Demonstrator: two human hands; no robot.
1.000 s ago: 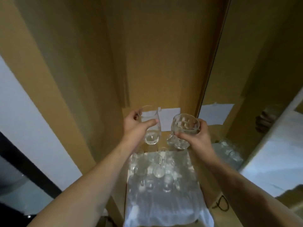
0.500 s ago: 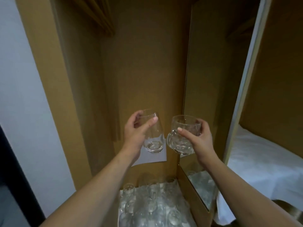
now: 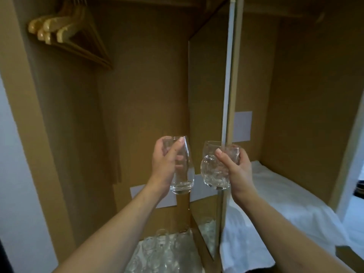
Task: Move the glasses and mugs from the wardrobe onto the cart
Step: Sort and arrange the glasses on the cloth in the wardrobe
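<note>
My left hand [image 3: 164, 164] grips a smooth, clear glass [image 3: 183, 174] by its upper part and holds it upright in the air inside the open wardrobe [image 3: 137, 95]. Beside it, my right hand [image 3: 235, 168] holds a rounder, dimpled clear glass [image 3: 211, 170] at the same height. The two glasses are close together but apart. Far below them, several more clear glasses [image 3: 157, 251] stand on a shiny sheet on the wardrobe floor. The cart is out of view.
Wooden hangers [image 3: 65, 30] hang at the upper left of the wardrobe. A mirrored door [image 3: 208, 134] stands edge-on just right of the glasses. A bed with white linen [image 3: 275, 203] lies to the right. White paper notes [image 3: 242, 126] are stuck on the panels.
Both hands have lifted the two glasses up from the wardrobe floor. My view has tilted upward, so the hangers now show and the remaining glasses sit at the bottom edge.
</note>
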